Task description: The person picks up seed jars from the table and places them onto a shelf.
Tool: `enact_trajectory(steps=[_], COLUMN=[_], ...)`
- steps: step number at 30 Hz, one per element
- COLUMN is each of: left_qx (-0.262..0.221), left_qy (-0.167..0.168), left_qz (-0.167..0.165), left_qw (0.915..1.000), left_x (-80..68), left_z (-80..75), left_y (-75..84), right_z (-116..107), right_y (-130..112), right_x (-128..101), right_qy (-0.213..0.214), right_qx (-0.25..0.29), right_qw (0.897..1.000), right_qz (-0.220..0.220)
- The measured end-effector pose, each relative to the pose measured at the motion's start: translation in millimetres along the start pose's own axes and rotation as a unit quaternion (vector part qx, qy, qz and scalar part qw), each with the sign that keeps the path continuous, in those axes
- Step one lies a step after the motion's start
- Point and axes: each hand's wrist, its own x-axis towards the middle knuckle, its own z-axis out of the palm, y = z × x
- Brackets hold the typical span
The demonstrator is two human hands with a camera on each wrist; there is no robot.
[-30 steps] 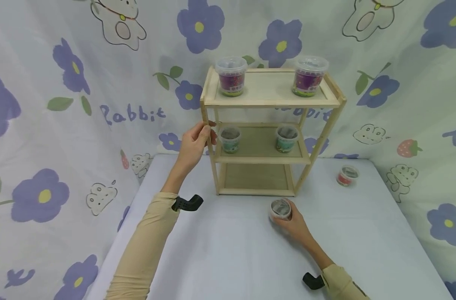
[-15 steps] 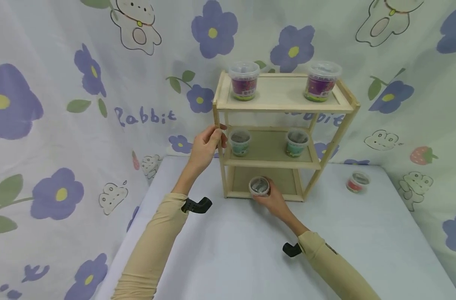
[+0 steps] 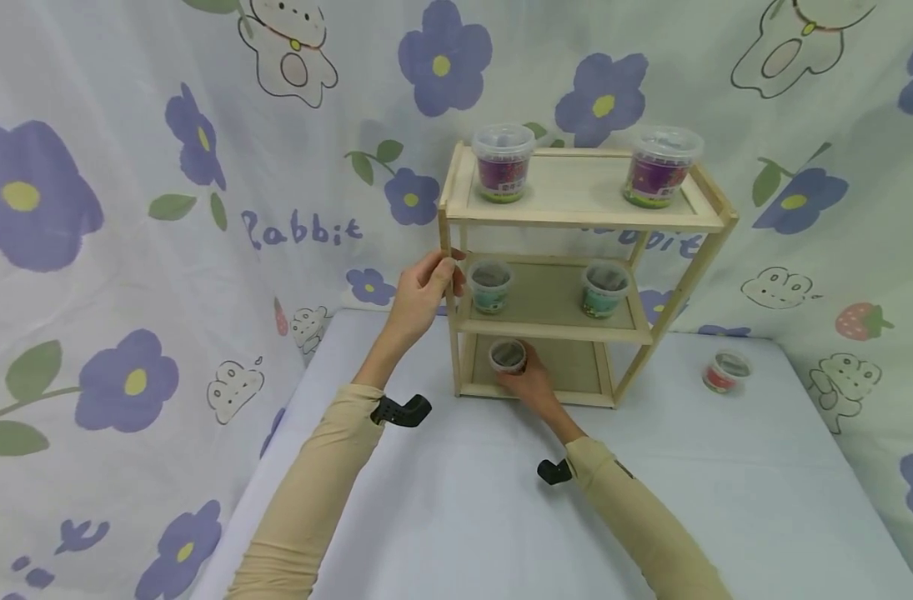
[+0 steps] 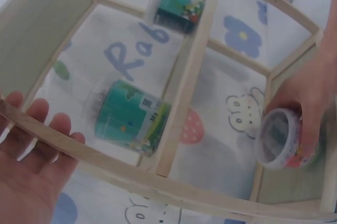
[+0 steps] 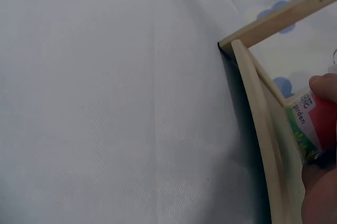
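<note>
The right hand (image 3: 534, 385) is wrapped round a small cup (image 3: 507, 357) on the rack's (image 3: 587, 218) bottom shelf — it looks light and smooth, best held by its sides — while the left hand (image 3: 420, 293) grips the rack's front post.

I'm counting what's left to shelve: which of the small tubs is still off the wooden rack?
The red-labelled tub standing alone on the table, right of the rack. The right hand holds its red twin at the bottom shelf; all others sit on shelves.
</note>
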Motion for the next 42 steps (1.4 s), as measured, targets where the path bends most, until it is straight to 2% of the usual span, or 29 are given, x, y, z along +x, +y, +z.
enact_trajectory(steps=[4, 12, 18, 24, 30, 36, 42], left_qx=[-0.005, -0.006, -0.007, -0.011, -0.018, -0.009, -0.016], left_qy=[-0.004, -0.006, 0.000, 0.000, -0.003, -0.003, -0.002], left_qz=[-0.004, -0.006, -0.004, -0.013, -0.025, -0.018, -0.021], left_qw=[1.0000, 1.0000, 1.0000, 0.9998, 0.9995, 0.9998, 0.9997], left_x=[0.1, -1.6, -4.0, -2.7, -1.0, 1.3, 0.5], left_z=[-0.6, -0.6, 0.6, 0.6, 0.1, 1.8, 1.0], left_y=[1.7, 2.7, 3.2, 3.7, 4.4, 3.7, 2.7], right_z=[8, 23, 28, 30, 28, 15, -3], right_y=[2, 4, 8, 8, 8, 11, 12], right_x=[7, 17, 18, 19, 20, 15, 1], right_qy=[0.004, 0.002, -0.019, -0.035, -0.045, -0.049, -0.065], right_qx=[-0.013, 0.006, -0.009, 0.011, 0.014, 0.004, 0.025], right_qw=[1.000, 1.000, 1.000, 0.999, 0.999, 0.999, 0.998], right_qz=[0.002, 0.003, 0.008, 0.013, 0.014, 0.002, 0.002])
